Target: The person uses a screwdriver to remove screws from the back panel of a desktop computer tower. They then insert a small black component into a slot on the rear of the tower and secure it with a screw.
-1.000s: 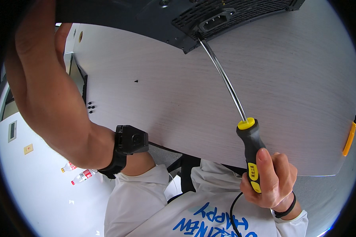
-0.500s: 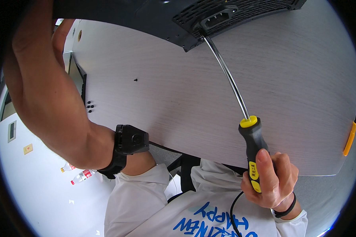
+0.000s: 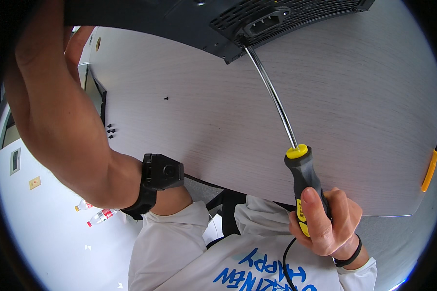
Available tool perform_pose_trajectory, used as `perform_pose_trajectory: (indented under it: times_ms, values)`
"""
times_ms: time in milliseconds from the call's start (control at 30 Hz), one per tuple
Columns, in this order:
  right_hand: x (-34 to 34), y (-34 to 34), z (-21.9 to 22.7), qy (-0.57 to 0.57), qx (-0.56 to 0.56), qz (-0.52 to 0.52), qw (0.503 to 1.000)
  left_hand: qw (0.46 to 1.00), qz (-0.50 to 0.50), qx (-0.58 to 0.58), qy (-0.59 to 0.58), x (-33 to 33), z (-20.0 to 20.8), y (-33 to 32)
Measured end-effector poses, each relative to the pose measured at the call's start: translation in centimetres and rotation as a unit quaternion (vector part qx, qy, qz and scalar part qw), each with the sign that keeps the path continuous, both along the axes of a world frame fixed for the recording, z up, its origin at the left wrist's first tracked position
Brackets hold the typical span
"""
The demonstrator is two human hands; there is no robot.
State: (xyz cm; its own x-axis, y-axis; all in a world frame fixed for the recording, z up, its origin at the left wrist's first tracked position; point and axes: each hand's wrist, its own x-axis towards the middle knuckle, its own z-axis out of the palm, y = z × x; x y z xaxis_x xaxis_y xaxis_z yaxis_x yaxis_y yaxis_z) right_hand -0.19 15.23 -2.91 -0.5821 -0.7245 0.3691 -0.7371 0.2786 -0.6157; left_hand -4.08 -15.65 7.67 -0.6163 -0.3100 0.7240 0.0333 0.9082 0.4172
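A black computer case (image 3: 150, 22) lies along the top of the view, with a recessed power socket (image 3: 266, 23) and slotted vents on its near face. My right hand (image 3: 327, 223) is closed around the grey and yellow handle of a screwdriver (image 3: 272, 92), thumb along the handle. Its long shaft slants up and left, and its tip meets the case beside the socket's lower left corner. My left hand (image 3: 76, 48) is at the case's left end; only part of it shows, and its fingers are mostly hidden. A black strapped device (image 3: 162, 172) sits on my left arm.
One small black screw (image 3: 166, 98) lies on the grey wood-grain table (image 3: 213, 121), and several more screws (image 3: 111, 130) sit near its left edge. An orange-handled tool (image 3: 429, 170) is at the far right. Bottles (image 3: 101, 217) stand beyond the table at left.
My right hand and the screwdriver's handle have shifted slightly left, and the handle appears turned a little. The tip stays at the same spot beside the socket. My left arm is nearly still.
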Motion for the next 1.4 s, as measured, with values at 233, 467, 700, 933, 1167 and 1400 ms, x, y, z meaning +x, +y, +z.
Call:
perform_pose_trajectory:
  times_ms: [233, 467, 700, 933, 1167, 1400]
  values:
    - [-0.1, 0.2, -0.1, -0.005, -0.005, -0.003, 1.000, 1.000, -0.007, 0.001, -0.002, -0.1, 0.3, 0.3]
    - [0.1, 0.2, -0.1, -0.016, -0.023, -0.033, 0.999, 1.000, -0.013, 0.005, -0.010, -0.2, 0.5, 0.2]
    - [-0.2, 0.3, 0.8, -0.027, 0.020, -0.009, 0.999, 0.999, -0.032, 0.021, -0.027, -0.1, 0.3, 0.6]
    - [0.3, -0.3, 1.0, -0.055, -0.006, -0.027, 0.998, 0.991, -0.087, 0.058, -0.081, 0.9, 1.6, 0.2]
    - [0.1, 0.0, 1.2, -0.077, 0.003, -0.017, 0.997, 0.985, -0.111, 0.079, -0.106, 0.9, 2.1, 0.9]
    - [-0.2, 0.0, 2.1, -0.090, -0.013, -0.020, 0.996, 0.994, -0.001, 0.057, -0.088, 3.8, -1.1, 0.1]
